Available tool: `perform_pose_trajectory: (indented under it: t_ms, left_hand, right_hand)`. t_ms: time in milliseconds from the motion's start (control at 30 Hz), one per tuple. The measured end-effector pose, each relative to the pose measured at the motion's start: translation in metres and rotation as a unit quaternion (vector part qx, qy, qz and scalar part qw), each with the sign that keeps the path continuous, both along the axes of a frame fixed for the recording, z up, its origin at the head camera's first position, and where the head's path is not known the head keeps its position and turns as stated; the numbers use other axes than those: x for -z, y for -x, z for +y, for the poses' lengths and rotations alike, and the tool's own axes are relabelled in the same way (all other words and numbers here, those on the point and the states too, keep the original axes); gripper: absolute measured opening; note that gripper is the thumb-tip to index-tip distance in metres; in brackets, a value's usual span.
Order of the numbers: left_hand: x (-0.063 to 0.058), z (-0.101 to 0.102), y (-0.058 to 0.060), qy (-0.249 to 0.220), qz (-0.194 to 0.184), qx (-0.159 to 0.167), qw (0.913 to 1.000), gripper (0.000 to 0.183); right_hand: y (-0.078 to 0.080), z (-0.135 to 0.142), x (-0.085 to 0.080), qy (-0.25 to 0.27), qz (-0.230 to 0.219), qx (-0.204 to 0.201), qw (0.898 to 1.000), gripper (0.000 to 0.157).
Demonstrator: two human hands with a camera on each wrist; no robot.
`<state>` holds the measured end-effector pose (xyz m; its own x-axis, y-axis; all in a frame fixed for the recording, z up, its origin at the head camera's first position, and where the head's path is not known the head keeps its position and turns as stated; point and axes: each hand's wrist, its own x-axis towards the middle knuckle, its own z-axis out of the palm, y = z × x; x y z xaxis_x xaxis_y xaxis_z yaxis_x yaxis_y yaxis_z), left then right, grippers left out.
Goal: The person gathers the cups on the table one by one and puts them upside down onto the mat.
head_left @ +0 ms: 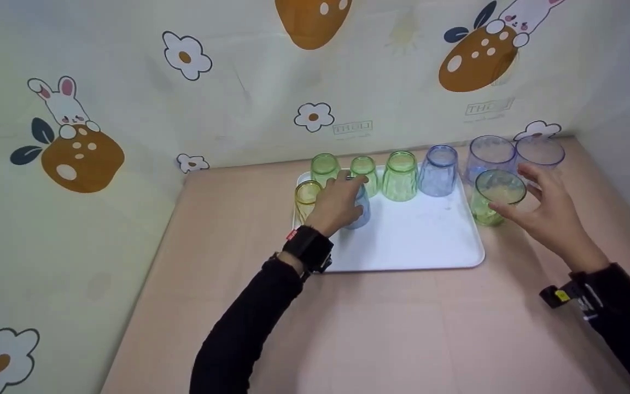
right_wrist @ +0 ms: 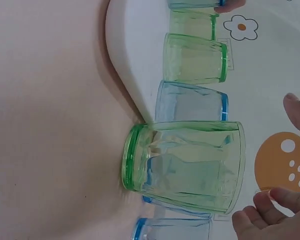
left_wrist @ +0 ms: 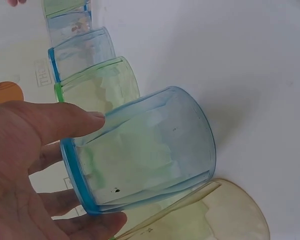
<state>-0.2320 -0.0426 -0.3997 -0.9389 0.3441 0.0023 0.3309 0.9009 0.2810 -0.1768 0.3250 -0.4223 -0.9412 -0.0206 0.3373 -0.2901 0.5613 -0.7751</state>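
My left hand [head_left: 337, 203] is over the left part of a white tray [head_left: 413, 241], its thumb and fingers round the base end of an upside-down blue glass [left_wrist: 150, 150]. The glass's wide mouth faces down to the tray. My right hand [head_left: 555, 221] is spread at the rim of a green glass [right_wrist: 187, 167], which stands upright on the table just right of the tray. In the right wrist view, the thumb is clear of this glass and the fingertips lie close by its rim; contact is not clear.
Upside down on the tray are a yellow glass [head_left: 305, 203], several green glasses [head_left: 401, 180] and another blue glass [head_left: 438, 176]. Two upright blue glasses [head_left: 487, 158] stand behind the green one at the right. A printed cloth wall [head_left: 249, 120] borders the table's back.
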Motion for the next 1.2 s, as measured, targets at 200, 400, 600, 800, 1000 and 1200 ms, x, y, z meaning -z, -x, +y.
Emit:
perform_pose_trajectory:
  t_ms: [200,400,600,800,1000,1200]
  left_hand:
    - [0.002,-0.002,-0.005,-0.015,0.033,0.008,0.9993,0.058]
    - [0.002,-0.006,-0.013,-0.029,0.069,0.014,0.9971,0.061]
    - [0.004,-0.013,-0.021,-0.066,0.097,0.035,0.9925,0.062]
    - [0.009,-0.020,-0.031,-0.084,0.120,0.050,0.9879,0.060]
    - [0.017,-0.023,-0.043,-0.089,0.136,0.074,0.9839,0.057]
    - [0.025,-0.022,-0.054,-0.094,0.157,0.105,0.9775,0.053]
  right_hand:
    - [0.004,-0.004,-0.002,-0.076,-0.027,0.012,0.997,0.106]
    - [0.010,-0.003,-0.004,-0.119,-0.062,0.024,0.991,0.117]
    - [0.016,0.000,-0.002,-0.137,-0.096,0.018,0.986,0.123]
    - [0.022,0.003,0.000,-0.143,-0.109,0.008,0.984,0.120]
    - [0.024,0.004,-0.001,-0.163,-0.130,0.018,0.978,0.117]
    - [0.025,0.002,-0.008,-0.178,-0.168,0.018,0.969,0.116]
